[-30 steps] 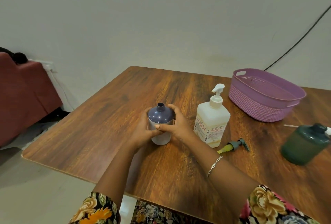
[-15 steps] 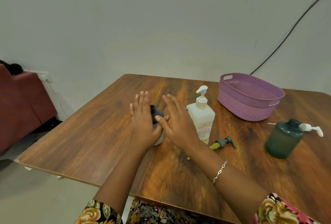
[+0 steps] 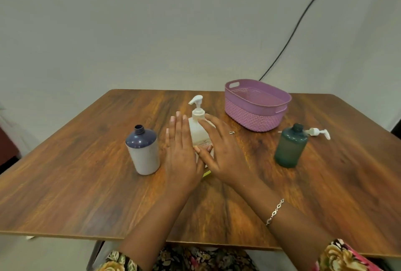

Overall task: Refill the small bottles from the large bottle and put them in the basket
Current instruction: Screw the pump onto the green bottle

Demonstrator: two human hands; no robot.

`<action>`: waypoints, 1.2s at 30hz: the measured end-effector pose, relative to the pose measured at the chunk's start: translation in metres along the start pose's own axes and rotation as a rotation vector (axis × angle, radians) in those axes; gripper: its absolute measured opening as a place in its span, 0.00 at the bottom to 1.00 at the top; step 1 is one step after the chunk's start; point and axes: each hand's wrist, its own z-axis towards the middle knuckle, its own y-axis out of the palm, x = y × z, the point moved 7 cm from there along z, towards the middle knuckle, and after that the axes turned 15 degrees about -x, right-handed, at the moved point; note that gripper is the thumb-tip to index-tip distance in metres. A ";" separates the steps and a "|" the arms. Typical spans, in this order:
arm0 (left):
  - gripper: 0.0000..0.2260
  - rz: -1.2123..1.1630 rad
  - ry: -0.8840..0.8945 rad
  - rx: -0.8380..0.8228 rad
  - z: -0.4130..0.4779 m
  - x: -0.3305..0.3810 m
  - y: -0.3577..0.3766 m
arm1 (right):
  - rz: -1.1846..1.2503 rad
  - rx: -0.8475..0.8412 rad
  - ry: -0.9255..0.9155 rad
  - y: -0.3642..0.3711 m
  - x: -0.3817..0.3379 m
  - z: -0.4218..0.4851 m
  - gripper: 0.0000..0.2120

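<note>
A small white bottle with a dark blue shoulder and an uncapped neck (image 3: 143, 151) stands upright on the wooden table (image 3: 86, 173), left of my hands. The large white pump bottle (image 3: 198, 127) stands in the middle; my left hand (image 3: 181, 153) and my right hand (image 3: 219, 149) flank it with straight fingers, and whether they touch it I cannot tell. A small dark green bottle (image 3: 290, 147) stands at the right with a white pump (image 3: 319, 133) lying behind it. The purple basket (image 3: 256, 106) sits at the back right, with nothing visible inside.
A yellow-green tip of a loose pump (image 3: 206, 174) peeks out under my hands. A black cable (image 3: 299, 21) runs down the wall behind the basket. Dark red furniture (image 3: 7, 142) shows at the left edge.
Both hands let go of the blue-and-white bottle and moved right, fingers straightened, to either side of the large pump bottle. The view also swung, so the table now sits more square.
</note>
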 end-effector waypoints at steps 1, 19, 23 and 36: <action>0.30 -0.002 0.022 -0.010 0.000 0.007 0.005 | -0.012 -0.001 0.008 -0.004 0.005 -0.005 0.26; 0.28 -0.003 -0.021 -0.525 0.004 0.055 0.107 | 0.131 0.029 0.449 -0.009 0.111 -0.061 0.16; 0.22 0.140 -0.045 -0.628 0.018 0.061 0.128 | 0.204 0.059 0.547 -0.010 0.125 -0.070 0.16; 0.10 0.310 -0.192 -0.705 0.029 0.053 0.135 | 0.333 0.009 0.703 -0.010 0.144 -0.081 0.15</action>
